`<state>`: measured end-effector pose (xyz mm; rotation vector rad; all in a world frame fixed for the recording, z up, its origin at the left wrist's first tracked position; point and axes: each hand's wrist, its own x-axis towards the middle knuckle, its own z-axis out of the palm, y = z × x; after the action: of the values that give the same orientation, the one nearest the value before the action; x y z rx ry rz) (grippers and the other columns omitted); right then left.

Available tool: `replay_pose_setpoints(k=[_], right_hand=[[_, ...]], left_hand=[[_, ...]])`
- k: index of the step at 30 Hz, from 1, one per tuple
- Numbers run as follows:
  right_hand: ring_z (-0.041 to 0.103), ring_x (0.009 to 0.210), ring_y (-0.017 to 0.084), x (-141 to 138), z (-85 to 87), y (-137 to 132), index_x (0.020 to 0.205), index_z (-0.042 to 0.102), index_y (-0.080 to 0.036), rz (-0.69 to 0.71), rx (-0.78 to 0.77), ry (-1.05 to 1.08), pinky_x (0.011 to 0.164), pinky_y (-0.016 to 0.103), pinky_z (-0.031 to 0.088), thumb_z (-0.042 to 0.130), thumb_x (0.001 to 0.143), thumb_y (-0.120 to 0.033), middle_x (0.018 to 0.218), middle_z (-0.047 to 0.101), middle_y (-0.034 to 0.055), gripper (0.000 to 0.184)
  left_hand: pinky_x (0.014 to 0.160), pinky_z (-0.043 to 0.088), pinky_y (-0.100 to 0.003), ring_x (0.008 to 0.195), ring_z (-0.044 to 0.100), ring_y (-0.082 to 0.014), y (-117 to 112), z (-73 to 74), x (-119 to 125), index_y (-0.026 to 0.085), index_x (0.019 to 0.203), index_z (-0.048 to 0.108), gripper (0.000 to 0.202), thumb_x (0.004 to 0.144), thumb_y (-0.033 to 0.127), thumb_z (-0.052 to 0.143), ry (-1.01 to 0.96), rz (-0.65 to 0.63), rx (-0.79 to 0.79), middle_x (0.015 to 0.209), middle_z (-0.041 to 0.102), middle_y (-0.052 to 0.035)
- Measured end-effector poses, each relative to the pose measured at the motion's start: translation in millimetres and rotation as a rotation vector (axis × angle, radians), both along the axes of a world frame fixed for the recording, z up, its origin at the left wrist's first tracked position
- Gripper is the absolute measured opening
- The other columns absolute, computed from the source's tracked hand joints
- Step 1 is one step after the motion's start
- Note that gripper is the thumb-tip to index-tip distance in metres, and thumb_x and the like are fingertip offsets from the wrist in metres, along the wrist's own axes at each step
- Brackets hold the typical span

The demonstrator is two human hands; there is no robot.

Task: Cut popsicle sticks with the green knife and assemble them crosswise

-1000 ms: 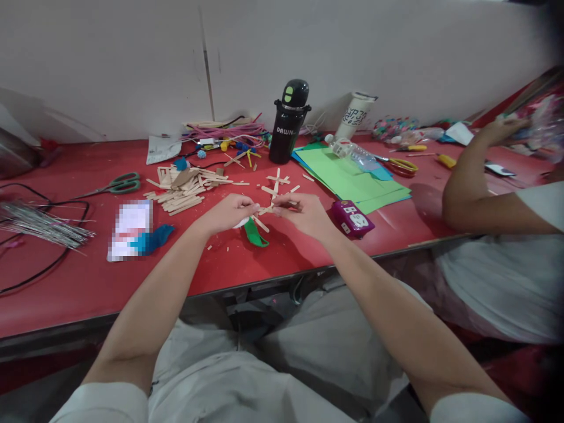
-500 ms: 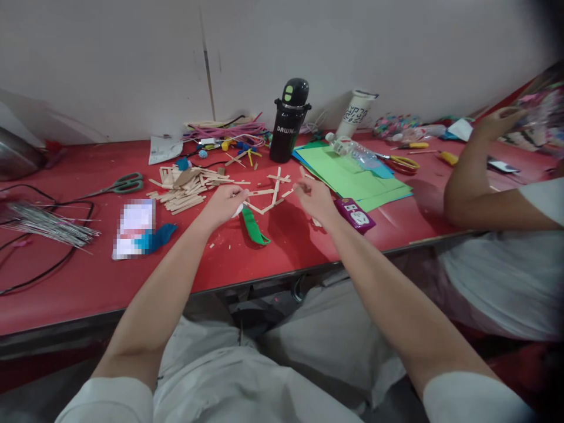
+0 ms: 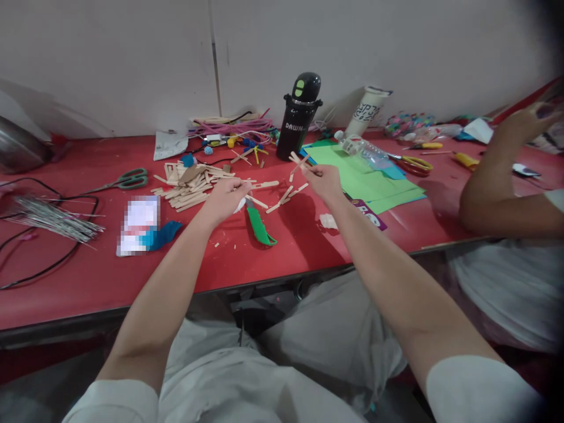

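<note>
My left hand is closed in a pinch at the ends of light wooden craft sticks that point to the right. Crossed wooden sticks stick out from the closed fingertips of my right hand, raised a little over the table. Between the hands lie a few more joined or touching sticks; which of them are glued I cannot tell. A green utility knife rests just below my left fingers, and something small and white shows under that hand. Left of it spreads a pile of wooden sticks.
A black bottle stands behind. Green paper sheets, a plastic bottle and a purple power socket lie right. Green-handled scissors and metal wires are left. A co-worker's arm rests at far right.
My right hand has moved up and now holds the crossed sticks, which lay between the hands before. The left hand keeps its place at its sticks. The view has shifted slightly.
</note>
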<state>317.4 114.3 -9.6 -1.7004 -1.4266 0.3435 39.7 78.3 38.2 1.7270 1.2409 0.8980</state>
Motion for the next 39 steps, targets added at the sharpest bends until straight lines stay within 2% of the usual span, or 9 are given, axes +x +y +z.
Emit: replay_pose_setpoints(k=[3,5,10,14,17,23,29,35,39], right_hand=[[0.029,0.051,0.011,-4.9,13.6,-14.6,0.066,0.064,-0.017,0.055,0.028,0.046,0.053,0.03,0.024,0.062,0.083,-0.045,0.051,0.034,-0.0045,0.033],[0.031,0.051,0.01,-14.8,20.4,-28.1,0.067,0.065,-0.017,0.13,0.031,0.064,0.053,0.029,0.026,0.064,0.082,-0.051,0.053,0.039,-0.0036,0.037],[0.038,0.055,0.011,-58.4,32.8,-68.1,0.073,0.069,-0.017,0.396,0.015,0.158,0.054,0.028,0.03,0.068,0.078,-0.063,0.06,0.052,-0.0006,0.047],[0.04,0.054,0.01,-99.5,34.7,-97.7,0.077,0.069,-0.018,0.666,-0.216,0.246,0.054,0.027,0.032,0.067,0.081,-0.057,0.062,0.053,-0.0018,0.04],[0.047,0.057,0.012,-120.5,26.5,-112.1,0.078,0.067,-0.018,0.777,-0.323,0.22,0.057,0.027,0.037,0.061,0.086,-0.049,0.064,0.057,-0.001,0.033],[0.058,0.071,0.017,-125.1,7.6,-114.4,0.08,0.066,-0.019,0.686,-0.118,-0.169,0.068,0.031,0.041,0.054,0.094,-0.034,0.079,0.067,0.0049,0.024],[0.067,0.086,0.024,-117.2,0.9,-105.2,0.089,0.071,-0.019,0.629,-0.057,-0.308,0.079,0.036,0.048,0.057,0.095,-0.032,0.093,0.074,0.0097,0.02],[0.069,0.085,0.019,-119.3,6.6,-114.3,0.096,0.075,-0.018,0.768,-0.016,-0.174,0.077,0.03,0.048,0.058,0.097,-0.036,0.096,0.076,0.0073,0.024],[0.066,0.074,0.016,-120.8,13.6,-125.0,0.096,0.076,-0.017,0.824,-0.036,-0.115,0.069,0.027,0.046,0.058,0.096,-0.039,0.086,0.075,0.005,0.028]], left_hand=[[0.049,0.024,-0.023,0.049,0.037,-0.0084,8.9,0.6,-14.5,0.016,0.068,0.066,0.024,0.086,0.03,0.06,-0.111,0.089,0.054,0.052,0.045,0.0036],[0.047,0.025,-0.022,0.048,0.038,-0.008,14.3,3.2,-24.5,0.016,0.067,0.066,0.024,0.085,0.031,0.061,-0.251,0.173,0.074,0.052,0.046,0.0028],[0.043,0.026,-0.023,0.042,0.037,-0.0068,20.7,12.6,-47.5,0.018,0.064,0.062,0.024,0.086,0.028,0.06,-0.437,0.204,0.009,0.051,0.046,0.0028],[0.041,0.026,-0.021,0.04,0.037,-0.006,22.4,11.9,-68.9,0.017,0.065,0.062,0.024,0.086,0.026,0.061,-0.412,0.218,0.014,0.05,0.045,0.0031],[0.041,0.026,-0.022,0.041,0.036,-0.0057,24.5,6.0,-82.8,0.016,0.064,0.061,0.025,0.088,0.024,0.06,-0.449,0.259,-0.02,0.052,0.044,0.0027],[0.04,0.025,-0.022,0.046,0.037,-0.0074,25.3,-3.8,-92.3,0.016,0.064,0.063,0.023,0.086,0.024,0.061,-0.518,0.289,-0.035,0.055,0.044,0.0013],[0.041,0.025,-0.022,0.044,0.035,-0.0067,20.0,-5.3,-89.3,0.016,0.066,0.062,0.024,0.088,0.026,0.059,-0.511,0.256,-0.004,0.054,0.04,0.0022],[0.039,0.025,-0.021,0.043,0.037,-0.0065,22.8,-11.1,-89.9,0.016,0.065,0.062,0.025,0.084,0.032,0.065,-0.525,0.239,-0.027,0.057,0.045,0.0012],[0.037,0.022,-0.022,0.038,0.034,-0.0061,21.4,-10.5,-87.0,0.017,0.062,0.062,0.025,0.082,0.032,0.065,-0.511,0.248,-0.066,0.051,0.039,0.003]])
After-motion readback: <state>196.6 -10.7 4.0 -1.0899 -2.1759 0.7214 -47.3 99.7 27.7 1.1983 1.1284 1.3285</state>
